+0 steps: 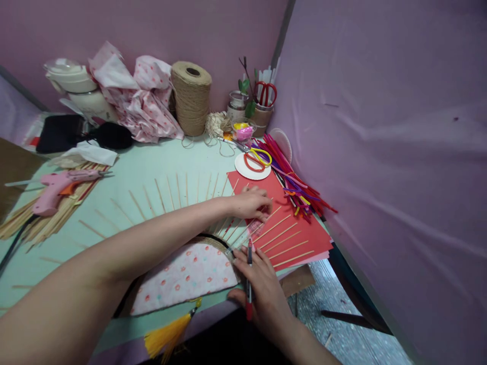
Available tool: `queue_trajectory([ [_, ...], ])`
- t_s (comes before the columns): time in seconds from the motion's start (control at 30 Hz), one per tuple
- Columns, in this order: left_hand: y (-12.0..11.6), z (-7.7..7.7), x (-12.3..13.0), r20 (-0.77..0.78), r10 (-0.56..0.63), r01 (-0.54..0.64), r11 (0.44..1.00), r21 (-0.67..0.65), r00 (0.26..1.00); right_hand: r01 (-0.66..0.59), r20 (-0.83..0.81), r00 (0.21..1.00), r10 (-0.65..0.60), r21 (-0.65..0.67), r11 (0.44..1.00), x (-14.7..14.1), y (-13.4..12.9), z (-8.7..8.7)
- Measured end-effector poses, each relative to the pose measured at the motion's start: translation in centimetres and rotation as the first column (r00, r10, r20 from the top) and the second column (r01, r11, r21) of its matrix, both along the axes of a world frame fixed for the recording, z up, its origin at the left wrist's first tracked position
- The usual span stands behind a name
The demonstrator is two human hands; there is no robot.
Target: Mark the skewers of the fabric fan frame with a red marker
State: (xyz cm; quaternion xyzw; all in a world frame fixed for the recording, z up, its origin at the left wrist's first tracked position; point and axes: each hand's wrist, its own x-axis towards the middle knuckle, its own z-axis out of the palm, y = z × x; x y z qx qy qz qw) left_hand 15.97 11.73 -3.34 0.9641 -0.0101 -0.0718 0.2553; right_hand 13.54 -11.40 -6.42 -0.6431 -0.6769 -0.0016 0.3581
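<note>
A half-round fan shape (pixel 186 274) covered in white cloth with small red flowers lies in front of me, thin wooden sticks (pixel 178 191) spreading outward from its curved, dark-trimmed edge. My left arm reaches across it. At the right-hand sticks, my left hand (pixel 253 204) has its fingers curled down over the far end of what looks like a clear ruler (pixel 245 234), laid along a stick. My right hand (pixel 264 284) holds a red marker pen (pixel 249 299), its fingers resting by the ruler's near end. A yellow tassel (pixel 169 334) hangs at the fan's lower edge.
Red paper (pixel 304 238) lies under the right-hand sticks. Scissors (pixel 258 159) rest on a white disc (pixel 243 172), near colourful pipe cleaners (pixel 292 182). A pink glue gun (pixel 57 187) lies on spare sticks (pixel 72 218). Behind stand a twine spool (pixel 191 101) and a bottle (pixel 81 88).
</note>
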Motion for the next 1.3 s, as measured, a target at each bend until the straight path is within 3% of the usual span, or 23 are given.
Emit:
queue_trajectory([
  [0.17,-0.1,-0.1,0.0,0.011,-0.008,0.008,1.000,0.008,1.000,0.040,-0.263,0.965,-0.011,0.106,0.994,2.5,-0.8,2.1],
  [0.27,-0.2,0.0,-0.1,0.001,-0.002,0.002,1.000,0.004,1.000,0.125,-0.393,0.913,-0.110,0.012,0.992,4.6,-0.1,3.8],
  [0.4,-0.2,0.0,-0.2,0.003,0.003,-0.003,1.000,0.014,1.000,0.124,-0.518,0.840,-0.159,-0.103,0.987,6.8,2.3,5.2],
  [0.53,-0.2,-0.3,-0.1,0.034,-0.002,0.001,0.999,0.036,0.999,0.060,-0.493,0.857,-0.149,-0.192,0.980,8.0,5.1,5.3],
  [0.7,-0.1,-0.6,-0.1,0.045,-0.020,0.017,0.998,0.053,0.999,0.033,-0.348,0.928,-0.136,-0.284,0.958,8.3,7.0,4.9],
  [0.93,0.0,-0.8,-0.1,0.054,-0.018,0.016,0.999,0.036,0.998,0.055,-0.193,0.973,-0.128,-0.345,0.937,8.4,7.5,4.7],
  [1.3,0.1,-0.9,-0.1,0.047,-0.027,0.025,0.999,0.048,0.999,0.052,-0.166,0.979,-0.118,-0.355,0.933,8.6,8.0,4.8],
])
